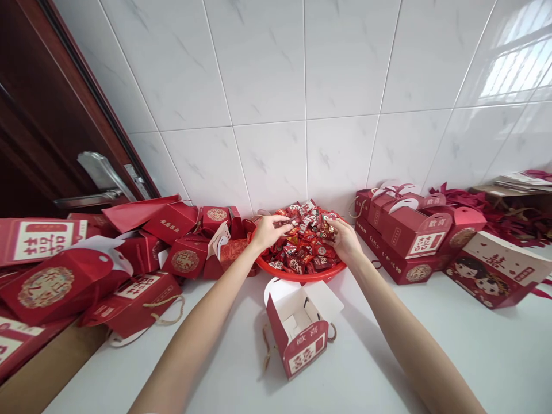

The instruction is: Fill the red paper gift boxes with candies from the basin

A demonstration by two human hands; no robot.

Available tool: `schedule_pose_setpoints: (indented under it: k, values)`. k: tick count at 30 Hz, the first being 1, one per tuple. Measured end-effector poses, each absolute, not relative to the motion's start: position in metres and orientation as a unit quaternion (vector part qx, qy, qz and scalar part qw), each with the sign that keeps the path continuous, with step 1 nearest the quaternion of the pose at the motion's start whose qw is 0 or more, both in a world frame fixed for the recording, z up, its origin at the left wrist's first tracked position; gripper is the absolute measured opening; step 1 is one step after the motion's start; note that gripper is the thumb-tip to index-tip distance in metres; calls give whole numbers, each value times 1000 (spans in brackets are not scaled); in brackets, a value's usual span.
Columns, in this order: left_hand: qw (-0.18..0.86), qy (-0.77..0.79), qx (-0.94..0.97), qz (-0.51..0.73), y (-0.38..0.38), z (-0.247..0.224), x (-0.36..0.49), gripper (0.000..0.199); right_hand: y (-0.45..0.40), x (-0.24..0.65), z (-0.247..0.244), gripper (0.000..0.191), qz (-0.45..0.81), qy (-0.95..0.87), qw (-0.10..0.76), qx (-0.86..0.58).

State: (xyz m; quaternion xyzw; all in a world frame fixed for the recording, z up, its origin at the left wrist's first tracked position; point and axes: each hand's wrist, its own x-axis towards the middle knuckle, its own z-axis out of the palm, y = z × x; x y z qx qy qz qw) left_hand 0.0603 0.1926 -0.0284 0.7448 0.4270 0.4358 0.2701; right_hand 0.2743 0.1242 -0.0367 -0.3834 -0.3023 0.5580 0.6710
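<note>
A round red basin (pixel 302 277) heaped with wrapped candies (pixel 304 250) stands against the wall. Over its left side, my left hand (pixel 269 232) is closed, with a dark-wrapped candy pinched at the fingertips. On the opposite side my right hand (pixel 344 238) grips a candy in a brown and gold wrapper (pixel 327 230) between thumb and fingers. In front of the basin, between my forearms, sits an upright red gift box (pixel 305 351). Its lid flaps are spread apart, its white inside shows no candy, and cord handles hang at its sides.
Many red gift boxes (pixel 185 260) are piled at the left, near a dark door with a metal handle (pixel 101 178). More boxes (pixel 409 236) are stacked at the right, beside a box with cartoon figures (pixel 487 273) and dark red ribbons (pixel 509 215). A tiled wall (pixel 271 161) bounds the back.
</note>
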Motion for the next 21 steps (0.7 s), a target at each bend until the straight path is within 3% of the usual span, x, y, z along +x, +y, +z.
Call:
schedule_pose_setpoints:
  k: [14, 19, 21]
  values:
    - [160, 530, 769, 320, 242, -15, 99, 24, 123, 272, -35, 25, 536, -279, 701, -378]
    - [161, 543, 768, 298, 247, -33, 101, 42, 124, 273, -37, 26, 538, -282, 698, -378]
    - [174, 536, 766, 310, 248, -37, 94, 41, 124, 273, -36, 25, 539, -286, 693, -383]
